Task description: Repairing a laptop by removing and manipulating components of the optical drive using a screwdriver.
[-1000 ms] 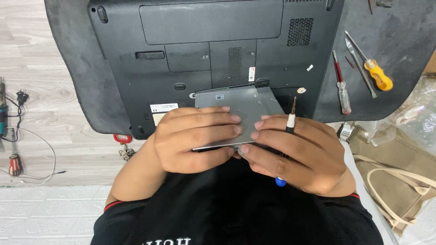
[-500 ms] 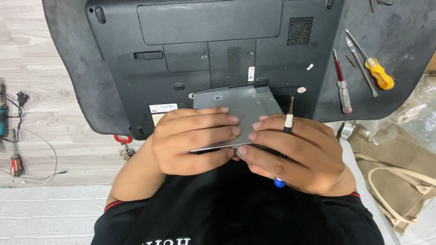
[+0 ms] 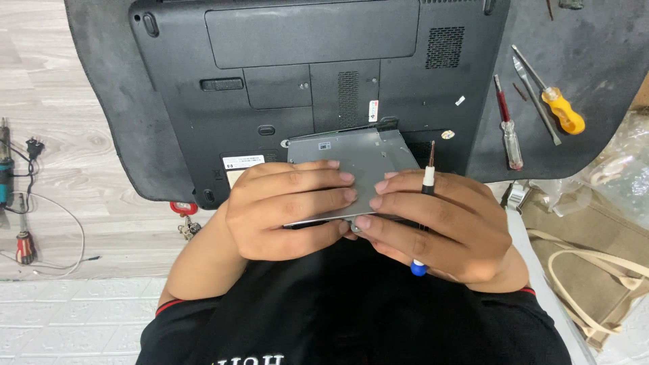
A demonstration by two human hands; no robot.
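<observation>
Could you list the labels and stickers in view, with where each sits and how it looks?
White rectangular sticker: laptop underside, just above left hand.
Small white-and-red upright sticker: beside the centre vent.
Tiny white tag: right of that.
Small label: on grey metal drive.

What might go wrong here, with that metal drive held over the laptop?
Both hands, left hand and right hand, grip the silver drive by its near edge only, so it might slip onto the upturned laptop. The small screwdriver pinched in the right hand points at the drive and could scratch it.
</observation>
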